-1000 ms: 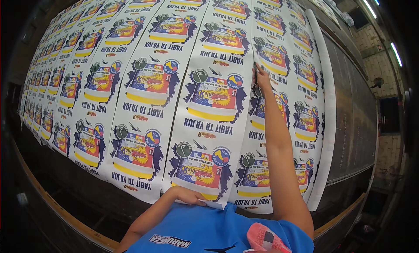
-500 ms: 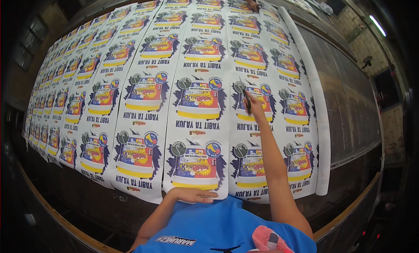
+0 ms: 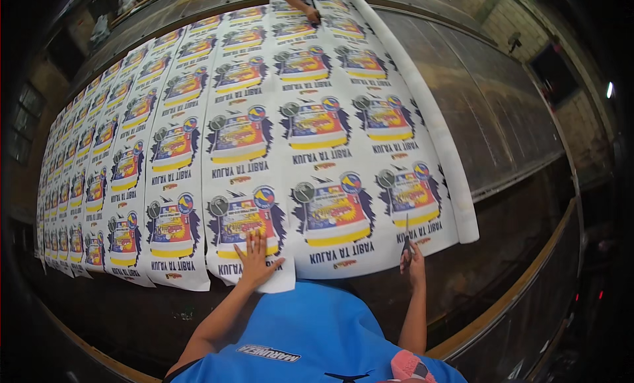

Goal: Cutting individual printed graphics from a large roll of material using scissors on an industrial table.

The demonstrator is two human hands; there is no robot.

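Printed white sheeting [image 3: 284, 165] covers much of the long table, with rows of colourful designs running across it. My left hand [image 3: 259, 263] lies flat with fingers spread on the near end of one strip, whose edge hangs over the table edge. At the near right, my right hand [image 3: 415, 270] is closed around a pair of scissors [image 3: 407, 241], the blades pointing away over the near edge of the right-hand printed section. Long gaps separate the strips on the left, while no gap shows between the two columns at the right.
A white roll [image 3: 436, 132] lies along the sheeting's right side. Beyond it stretches the dark tabletop [image 3: 489, 112]. Another person's hand [image 3: 313, 15] works at the far edge. A wooden rail [image 3: 515, 277] runs near right.
My right hand has drawn back with the scissors from mid-sheet to the near edge. My left hand has moved onto the print and spread its fingers. The view has shifted rightward.
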